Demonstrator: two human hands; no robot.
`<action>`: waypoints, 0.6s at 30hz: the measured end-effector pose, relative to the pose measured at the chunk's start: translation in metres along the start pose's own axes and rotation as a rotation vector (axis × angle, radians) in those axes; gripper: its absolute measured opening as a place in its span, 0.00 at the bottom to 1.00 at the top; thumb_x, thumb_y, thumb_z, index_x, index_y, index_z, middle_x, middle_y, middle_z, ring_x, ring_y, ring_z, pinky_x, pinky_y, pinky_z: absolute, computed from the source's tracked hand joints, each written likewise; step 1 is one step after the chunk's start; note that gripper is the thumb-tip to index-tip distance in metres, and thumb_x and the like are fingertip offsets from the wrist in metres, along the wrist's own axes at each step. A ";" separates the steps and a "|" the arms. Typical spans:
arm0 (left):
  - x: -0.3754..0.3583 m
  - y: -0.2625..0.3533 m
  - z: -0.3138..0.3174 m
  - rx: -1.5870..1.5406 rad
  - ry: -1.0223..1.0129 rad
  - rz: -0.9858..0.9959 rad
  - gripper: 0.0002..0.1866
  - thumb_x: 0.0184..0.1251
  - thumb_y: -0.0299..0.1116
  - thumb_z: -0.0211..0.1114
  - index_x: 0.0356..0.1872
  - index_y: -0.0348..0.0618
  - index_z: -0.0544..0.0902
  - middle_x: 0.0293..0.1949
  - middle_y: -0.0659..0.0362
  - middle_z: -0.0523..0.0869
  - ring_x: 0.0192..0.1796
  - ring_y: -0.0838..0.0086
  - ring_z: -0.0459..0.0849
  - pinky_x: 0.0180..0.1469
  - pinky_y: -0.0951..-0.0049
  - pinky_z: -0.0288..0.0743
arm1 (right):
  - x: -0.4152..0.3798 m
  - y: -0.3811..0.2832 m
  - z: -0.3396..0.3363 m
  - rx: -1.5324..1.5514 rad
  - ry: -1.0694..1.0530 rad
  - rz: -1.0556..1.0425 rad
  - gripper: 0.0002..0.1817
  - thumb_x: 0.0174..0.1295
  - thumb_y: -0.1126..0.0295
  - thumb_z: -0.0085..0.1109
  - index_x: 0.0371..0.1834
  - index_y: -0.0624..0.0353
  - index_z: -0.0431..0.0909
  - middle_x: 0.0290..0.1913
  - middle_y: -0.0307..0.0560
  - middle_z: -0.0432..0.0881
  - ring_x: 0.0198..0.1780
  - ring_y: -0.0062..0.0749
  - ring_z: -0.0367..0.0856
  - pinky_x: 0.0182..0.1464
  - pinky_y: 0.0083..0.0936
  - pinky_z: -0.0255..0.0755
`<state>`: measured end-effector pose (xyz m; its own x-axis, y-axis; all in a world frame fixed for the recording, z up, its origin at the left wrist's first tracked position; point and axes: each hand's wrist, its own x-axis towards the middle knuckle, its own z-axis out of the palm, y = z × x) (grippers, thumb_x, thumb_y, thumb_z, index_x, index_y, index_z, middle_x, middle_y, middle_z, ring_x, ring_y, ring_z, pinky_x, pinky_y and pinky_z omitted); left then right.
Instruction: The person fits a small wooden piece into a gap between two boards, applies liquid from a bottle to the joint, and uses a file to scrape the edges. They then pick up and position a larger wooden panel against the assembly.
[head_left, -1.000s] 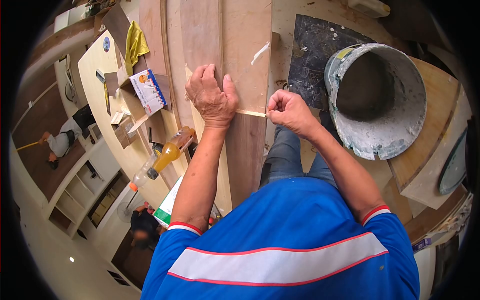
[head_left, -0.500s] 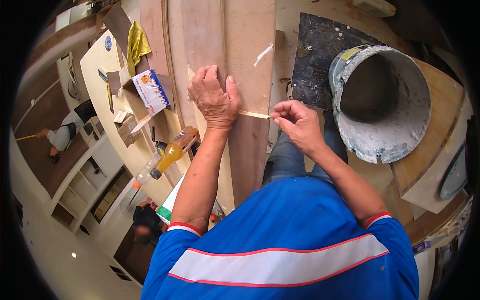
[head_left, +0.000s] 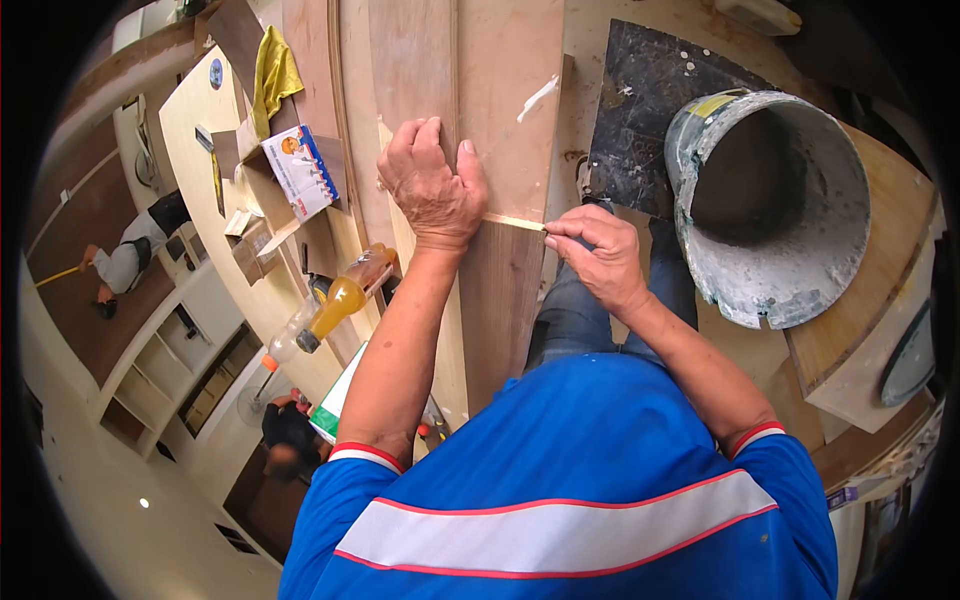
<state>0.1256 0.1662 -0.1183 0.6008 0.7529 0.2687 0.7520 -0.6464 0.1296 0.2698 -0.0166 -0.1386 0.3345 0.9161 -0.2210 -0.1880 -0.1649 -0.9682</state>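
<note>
My left hand [head_left: 430, 185] lies on the wooden panels [head_left: 500, 90], fingers stretched forward and thumb apart. My right hand [head_left: 605, 255] is closed in a pinch, thumb against forefinger, at the near edge of the boards. Between its fingertips is the end of a thin, pale yellow strip [head_left: 515, 221], whose exact kind I cannot make out. The strip runs across the board toward my left hand, along the line where a light panel meets a darker brown one [head_left: 500, 290]. My left palm hides what lies beneath it.
On the right stands a plaster-stained bucket [head_left: 690, 180] beside a dark board [head_left: 640, 110]. To the left are a box [head_left: 298, 175], a yellow cloth [head_left: 272, 80], a bottle of amber liquid [head_left: 340, 303] and a knife-like tool [head_left: 213, 165]. Two other people are farther left.
The view has shifted slightly over the boards. Both hands keep nearly the same pose, and the right still pinches the strip's end.
</note>
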 end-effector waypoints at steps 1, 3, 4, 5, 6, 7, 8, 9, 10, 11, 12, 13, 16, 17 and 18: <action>0.000 0.000 -0.001 0.005 -0.005 -0.002 0.26 0.60 0.33 0.71 0.61 0.42 0.78 0.59 0.49 0.78 0.62 0.52 0.74 0.66 0.52 0.64 | 0.001 0.000 0.000 -0.013 0.004 -0.021 0.08 0.58 0.81 0.72 0.41 0.67 0.89 0.37 0.48 0.88 0.37 0.30 0.86 0.41 0.24 0.79; 0.000 0.000 -0.001 0.012 -0.006 -0.005 0.26 0.61 0.34 0.71 0.61 0.41 0.78 0.59 0.48 0.78 0.63 0.52 0.74 0.66 0.52 0.64 | 0.004 -0.002 0.001 -0.045 0.001 -0.064 0.07 0.58 0.81 0.72 0.40 0.65 0.89 0.36 0.49 0.88 0.36 0.33 0.87 0.40 0.26 0.79; 0.000 0.000 -0.001 0.012 -0.005 -0.005 0.26 0.61 0.34 0.71 0.61 0.41 0.78 0.59 0.48 0.78 0.63 0.52 0.74 0.66 0.52 0.64 | 0.005 -0.004 0.001 -0.065 -0.003 -0.083 0.07 0.57 0.80 0.72 0.40 0.64 0.89 0.35 0.50 0.88 0.36 0.36 0.87 0.40 0.27 0.80; 0.000 0.000 0.000 0.011 -0.004 -0.005 0.25 0.61 0.34 0.70 0.61 0.41 0.78 0.59 0.48 0.78 0.63 0.52 0.74 0.66 0.52 0.64 | 0.007 -0.005 0.000 -0.085 -0.007 -0.101 0.07 0.57 0.80 0.72 0.39 0.63 0.89 0.35 0.50 0.88 0.35 0.39 0.88 0.39 0.29 0.80; 0.000 0.000 0.000 0.010 -0.006 -0.004 0.26 0.61 0.34 0.70 0.61 0.41 0.78 0.58 0.48 0.78 0.63 0.52 0.74 0.66 0.52 0.64 | 0.008 -0.006 0.000 -0.089 -0.013 -0.121 0.07 0.57 0.80 0.71 0.39 0.63 0.88 0.34 0.51 0.88 0.35 0.41 0.88 0.39 0.30 0.80; 0.000 0.000 0.000 0.009 -0.006 -0.004 0.26 0.61 0.34 0.71 0.61 0.41 0.78 0.58 0.48 0.78 0.62 0.52 0.74 0.66 0.52 0.64 | 0.010 -0.007 0.000 -0.095 -0.021 -0.142 0.07 0.56 0.81 0.71 0.39 0.63 0.88 0.34 0.51 0.87 0.35 0.42 0.87 0.39 0.31 0.80; 0.000 0.000 -0.001 0.008 -0.006 -0.005 0.26 0.61 0.34 0.71 0.61 0.41 0.78 0.58 0.48 0.79 0.62 0.52 0.74 0.66 0.52 0.64 | 0.012 -0.009 -0.001 -0.099 -0.029 -0.163 0.07 0.56 0.81 0.71 0.38 0.63 0.87 0.33 0.51 0.87 0.35 0.44 0.87 0.39 0.33 0.80; 0.000 0.000 -0.001 0.009 -0.005 -0.004 0.26 0.61 0.34 0.71 0.61 0.41 0.78 0.58 0.48 0.79 0.62 0.52 0.74 0.66 0.52 0.64 | 0.015 -0.010 -0.002 -0.132 -0.057 -0.187 0.07 0.55 0.81 0.70 0.38 0.63 0.87 0.33 0.52 0.86 0.35 0.45 0.86 0.39 0.34 0.79; 0.001 0.001 -0.001 0.009 -0.003 -0.002 0.26 0.61 0.34 0.71 0.61 0.41 0.78 0.58 0.48 0.79 0.62 0.52 0.74 0.66 0.52 0.64 | 0.018 -0.011 -0.004 -0.165 -0.085 -0.212 0.07 0.55 0.81 0.70 0.38 0.63 0.86 0.33 0.52 0.86 0.35 0.46 0.86 0.40 0.35 0.79; 0.000 0.001 -0.001 0.008 -0.002 -0.002 0.26 0.61 0.34 0.71 0.61 0.41 0.78 0.58 0.48 0.79 0.62 0.52 0.74 0.66 0.52 0.64 | 0.019 -0.012 -0.005 -0.199 -0.113 -0.236 0.07 0.55 0.81 0.70 0.38 0.64 0.86 0.33 0.52 0.86 0.35 0.48 0.85 0.40 0.36 0.79; 0.000 0.001 -0.001 0.006 -0.001 -0.003 0.26 0.61 0.34 0.71 0.61 0.41 0.78 0.58 0.48 0.79 0.62 0.52 0.74 0.66 0.52 0.64 | 0.020 -0.013 -0.005 -0.222 -0.116 -0.241 0.07 0.55 0.81 0.70 0.37 0.64 0.86 0.33 0.52 0.86 0.35 0.48 0.85 0.40 0.36 0.79; 0.000 0.001 -0.001 0.004 0.000 -0.005 0.26 0.61 0.34 0.71 0.61 0.41 0.78 0.58 0.48 0.79 0.62 0.52 0.74 0.66 0.52 0.64 | 0.021 -0.015 -0.005 -0.245 -0.118 -0.246 0.07 0.55 0.80 0.70 0.37 0.64 0.86 0.33 0.52 0.85 0.35 0.49 0.85 0.40 0.37 0.79; 0.000 0.001 -0.001 0.005 0.004 -0.011 0.26 0.61 0.35 0.71 0.61 0.41 0.78 0.57 0.48 0.79 0.62 0.53 0.74 0.66 0.52 0.64 | 0.020 -0.018 -0.003 -0.287 -0.107 -0.221 0.07 0.56 0.80 0.70 0.37 0.64 0.86 0.34 0.53 0.85 0.36 0.49 0.85 0.40 0.36 0.79; 0.000 0.001 -0.001 0.007 0.003 -0.013 0.26 0.61 0.34 0.70 0.61 0.41 0.78 0.57 0.48 0.79 0.62 0.53 0.74 0.66 0.52 0.64 | 0.017 -0.018 -0.002 -0.295 -0.100 -0.204 0.07 0.56 0.79 0.70 0.38 0.64 0.86 0.34 0.53 0.85 0.36 0.49 0.85 0.40 0.36 0.79; 0.000 0.001 -0.001 0.009 0.001 -0.014 0.26 0.61 0.34 0.70 0.61 0.41 0.78 0.58 0.48 0.79 0.62 0.53 0.75 0.66 0.52 0.64 | 0.014 -0.018 -0.001 -0.283 -0.083 -0.187 0.07 0.57 0.79 0.70 0.39 0.65 0.86 0.34 0.53 0.86 0.36 0.48 0.85 0.40 0.35 0.79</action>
<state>0.1261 0.1650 -0.1171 0.5899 0.7618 0.2676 0.7627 -0.6346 0.1251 0.2783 -0.0015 -0.1247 0.2607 0.9647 -0.0380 0.1371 -0.0760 -0.9876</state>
